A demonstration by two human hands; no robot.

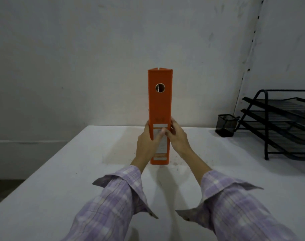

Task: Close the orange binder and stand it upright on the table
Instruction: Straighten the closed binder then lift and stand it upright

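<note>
While the print on its spine label is too blurred to read and its covers are turned away from the head camera, the orange binder stands closed and upright on the white table, spine toward the viewer, about midway between the table's left and right edges and nearer the far edge than the near one. Both forearms reach forward from purple plaid sleeves, whose lower parts are cut off by the bottom of the frame. The left hand cups the binder's left side low down, its thumb laid across the white spine label, its fingers hidden behind the cover. The right hand presses against the right side at about the same height, fingers slightly blurred and partly out of sight. Between the two hands the lower third of the binder is clamped, its base resting on the tabletop. Near the far right corner sits a black mesh pen cup, beside a black tiered paper tray cut off by the right edge.
</note>
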